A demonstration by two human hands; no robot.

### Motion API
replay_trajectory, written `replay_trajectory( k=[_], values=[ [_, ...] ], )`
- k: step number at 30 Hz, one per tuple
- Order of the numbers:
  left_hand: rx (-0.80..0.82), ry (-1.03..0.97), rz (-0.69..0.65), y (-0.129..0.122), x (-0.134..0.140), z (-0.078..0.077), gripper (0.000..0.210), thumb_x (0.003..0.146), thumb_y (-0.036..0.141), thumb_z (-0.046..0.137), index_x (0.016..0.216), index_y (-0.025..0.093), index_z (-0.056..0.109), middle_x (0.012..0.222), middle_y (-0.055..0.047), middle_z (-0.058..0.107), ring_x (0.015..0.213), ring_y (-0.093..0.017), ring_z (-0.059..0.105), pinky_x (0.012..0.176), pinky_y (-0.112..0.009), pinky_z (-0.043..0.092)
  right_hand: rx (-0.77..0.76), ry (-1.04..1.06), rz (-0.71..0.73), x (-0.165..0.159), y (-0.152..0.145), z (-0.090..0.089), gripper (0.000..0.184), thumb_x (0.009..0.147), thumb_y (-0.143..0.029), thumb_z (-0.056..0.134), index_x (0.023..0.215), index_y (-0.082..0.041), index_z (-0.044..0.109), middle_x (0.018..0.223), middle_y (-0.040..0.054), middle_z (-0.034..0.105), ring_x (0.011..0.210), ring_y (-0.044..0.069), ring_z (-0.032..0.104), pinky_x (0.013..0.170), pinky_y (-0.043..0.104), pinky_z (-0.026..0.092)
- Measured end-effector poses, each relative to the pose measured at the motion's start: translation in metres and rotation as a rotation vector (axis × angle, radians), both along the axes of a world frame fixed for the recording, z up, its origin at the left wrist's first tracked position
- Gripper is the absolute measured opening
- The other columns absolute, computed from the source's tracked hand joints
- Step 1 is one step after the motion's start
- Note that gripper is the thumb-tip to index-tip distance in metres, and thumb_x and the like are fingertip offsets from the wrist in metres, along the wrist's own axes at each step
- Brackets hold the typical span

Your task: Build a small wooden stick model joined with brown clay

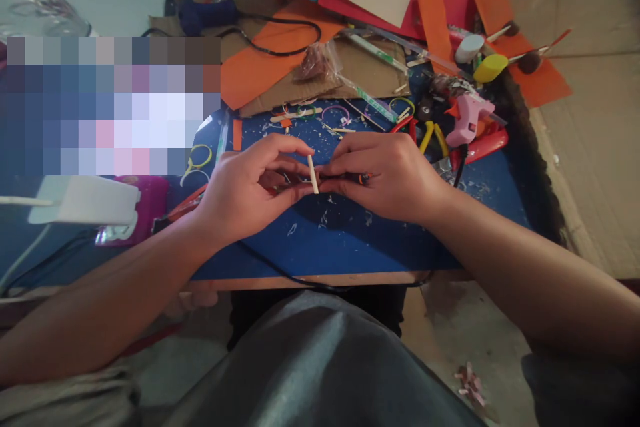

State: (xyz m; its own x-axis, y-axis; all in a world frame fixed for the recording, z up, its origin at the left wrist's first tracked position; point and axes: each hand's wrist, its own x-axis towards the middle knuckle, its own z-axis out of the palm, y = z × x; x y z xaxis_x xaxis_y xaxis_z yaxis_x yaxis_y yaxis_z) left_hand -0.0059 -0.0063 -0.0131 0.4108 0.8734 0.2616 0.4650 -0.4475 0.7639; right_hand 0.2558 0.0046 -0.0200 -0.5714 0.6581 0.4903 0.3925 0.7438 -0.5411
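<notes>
My left hand [245, 190] and my right hand [385, 177] meet over the blue board [350, 240] at the middle of the view. Between their fingertips stands a short pale wooden stick [313, 174], nearly upright, pinched by both hands. A small orange piece [361, 179] shows under my right fingers. What else lies inside the closed fingers is hidden. White shavings are scattered on the board below the hands.
A pink glue gun [470, 119] and red and yellow-handled pliers [434, 137] lie at the right. Orange paper strips [435, 27], cardboard [590, 113], a black cable [280, 47], rubber bands [200, 159] and sticks crowd the back. A white foam block [85, 200] sits left.
</notes>
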Motion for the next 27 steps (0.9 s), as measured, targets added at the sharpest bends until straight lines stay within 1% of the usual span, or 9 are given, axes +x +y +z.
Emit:
replay_trajectory(
  k=[3, 7, 12, 15, 17, 20, 21, 25, 27],
  values=[
    [0.007, -0.001, -0.004, 0.0, -0.001, -0.001, 0.038, 0.092, 0.032, 0.09, 0.127, 0.026, 0.078, 0.102, -0.003, 0.089, 0.088, -0.021, 0.089, 0.062, -0.021, 0.07, 0.017, 0.024, 0.001, -0.001, 0.0, -0.001, 0.009, 0.103, -0.024, 0.082, 0.101, -0.02, 0.09, 0.095, 0.0045, 0.082, 0.082, 0.017, 0.074, 0.075, 0.03, 0.056],
    [0.007, 0.009, -0.002, 0.0, -0.001, -0.001, 0.038, 0.092, 0.034, 0.09, 0.127, 0.026, 0.078, 0.103, -0.004, 0.089, 0.09, -0.022, 0.089, 0.064, -0.021, 0.07, 0.003, 0.047, 0.005, 0.0, 0.0, 0.0, 0.009, 0.103, -0.022, 0.081, 0.1, -0.021, 0.089, 0.094, 0.0038, 0.083, 0.082, 0.016, 0.075, 0.074, 0.03, 0.057],
    [0.002, -0.003, 0.006, 0.0, 0.001, 0.001, 0.038, 0.09, 0.033, 0.091, 0.126, 0.025, 0.079, 0.101, -0.003, 0.089, 0.085, -0.02, 0.088, 0.061, -0.02, 0.067, -0.043, 0.053, 0.018, 0.003, 0.001, 0.006, 0.009, 0.104, -0.025, 0.079, 0.101, -0.022, 0.086, 0.094, 0.0036, 0.084, 0.085, 0.018, 0.076, 0.076, 0.031, 0.057],
    [0.003, 0.004, 0.025, 0.0, 0.001, 0.002, 0.039, 0.089, 0.034, 0.091, 0.125, 0.025, 0.079, 0.099, -0.003, 0.09, 0.079, -0.018, 0.087, 0.058, -0.02, 0.064, -0.075, 0.085, 0.019, 0.004, 0.003, 0.007, 0.011, 0.105, -0.03, 0.078, 0.102, -0.022, 0.085, 0.092, 0.0039, 0.083, 0.084, 0.018, 0.075, 0.077, 0.032, 0.057],
    [-0.007, -0.008, 0.033, 0.0, 0.0, 0.003, 0.039, 0.088, 0.035, 0.092, 0.123, 0.025, 0.078, 0.097, -0.003, 0.09, 0.073, -0.017, 0.085, 0.056, -0.021, 0.063, -0.093, 0.11, 0.039, 0.005, 0.004, 0.006, 0.019, 0.105, -0.039, 0.081, 0.111, -0.022, 0.085, 0.096, 0.0044, 0.083, 0.083, 0.018, 0.075, 0.078, 0.033, 0.058],
    [-0.039, -0.053, 0.035, 0.001, 0.001, 0.004, 0.041, 0.085, 0.037, 0.094, 0.121, 0.026, 0.076, 0.094, -0.002, 0.09, 0.064, -0.015, 0.08, 0.053, -0.021, 0.06, -0.085, 0.126, 0.115, 0.004, 0.006, 0.001, 0.045, 0.098, -0.054, 0.088, 0.126, -0.02, 0.083, 0.104, 0.0066, 0.084, 0.091, 0.02, 0.076, 0.084, 0.034, 0.06],
    [-0.05, -0.062, 0.035, 0.001, 0.001, 0.005, 0.043, 0.084, 0.037, 0.096, 0.12, 0.026, 0.076, 0.093, -0.001, 0.09, 0.062, -0.014, 0.079, 0.052, -0.021, 0.058, -0.071, 0.131, 0.134, 0.003, 0.007, -0.001, 0.045, 0.098, -0.055, 0.089, 0.127, -0.02, 0.083, 0.106, 0.0071, 0.084, 0.094, 0.021, 0.077, 0.085, 0.034, 0.06],
    [-0.085, -0.06, 0.039, 0.002, 0.003, 0.007, 0.045, 0.081, 0.038, 0.099, 0.117, 0.026, 0.076, 0.089, 0.0, 0.088, 0.051, -0.01, 0.068, 0.046, -0.023, 0.051, -0.048, 0.178, 0.121, -0.002, 0.004, -0.003, 0.019, 0.106, -0.039, 0.082, 0.112, -0.021, 0.084, 0.102, 0.0055, 0.083, 0.09, 0.018, 0.075, 0.08, 0.031, 0.06],
    [-0.109, -0.062, 0.042, 0.002, 0.003, 0.009, 0.047, 0.08, 0.042, 0.1, 0.117, 0.026, 0.075, 0.088, 0.001, 0.086, 0.05, -0.01, 0.067, 0.045, -0.024, 0.049, -0.076, 0.207, 0.091, -0.004, 0.001, 0.0, 0.014, 0.105, -0.034, 0.08, 0.106, -0.02, 0.084, 0.097, 0.0045, 0.082, 0.085, 0.017, 0.073, 0.077, 0.031, 0.059]
  ],
)
